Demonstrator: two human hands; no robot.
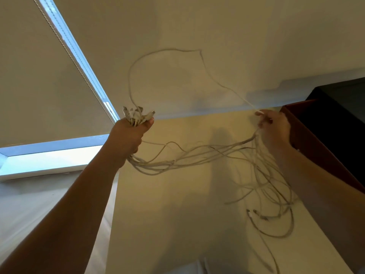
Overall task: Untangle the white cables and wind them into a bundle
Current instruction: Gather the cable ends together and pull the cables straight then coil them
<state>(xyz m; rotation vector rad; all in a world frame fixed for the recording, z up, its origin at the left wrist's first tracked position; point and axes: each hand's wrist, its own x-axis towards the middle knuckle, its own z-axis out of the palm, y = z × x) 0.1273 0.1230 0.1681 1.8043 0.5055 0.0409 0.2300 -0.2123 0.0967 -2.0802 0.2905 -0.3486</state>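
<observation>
The white cables [199,155] were found held up in the air between two raised hands, in front of a pale wall [217,26]. The left hand [129,135] was closed in a fist around a gathered bunch of plug ends [136,115], which stood out above it. The right hand [273,127] was curled, with one strand [164,52] pinched at the fingertips; whether the strands beneath it were gripped or merely draped could not be told. The cables were judged light, limp and smooth, and apt to snag on one another, so hold was judged best taken near the plugs. They were noted as thin and off-white, sagging in crossed loops, with a tangle hanging below the right hand.
</observation>
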